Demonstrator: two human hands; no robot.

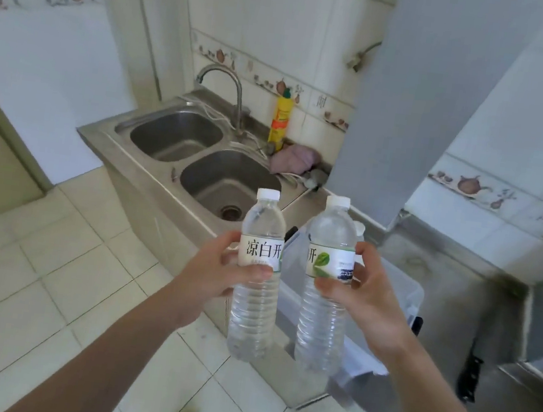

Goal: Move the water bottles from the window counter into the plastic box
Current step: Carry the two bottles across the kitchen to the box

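Observation:
I hold two clear water bottles with white caps and white labels, both upright in the air. My left hand [220, 268] grips the left water bottle [252, 314] around its label. My right hand [362, 290] grips the right water bottle [321, 330] the same way. Behind and below them on the steel counter stands the clear plastic box [403, 292], mostly hidden by the bottles and my right hand. Another bottle's cap [360, 227] peeks out behind the right bottle.
A steel double sink [206, 162] with a tap lies to the far left, with a yellow detergent bottle [280, 122] and a pink cloth [295, 159] behind it. A black knife [470, 374] lies on the counter to the right. A grey pillar [414, 103] rises behind.

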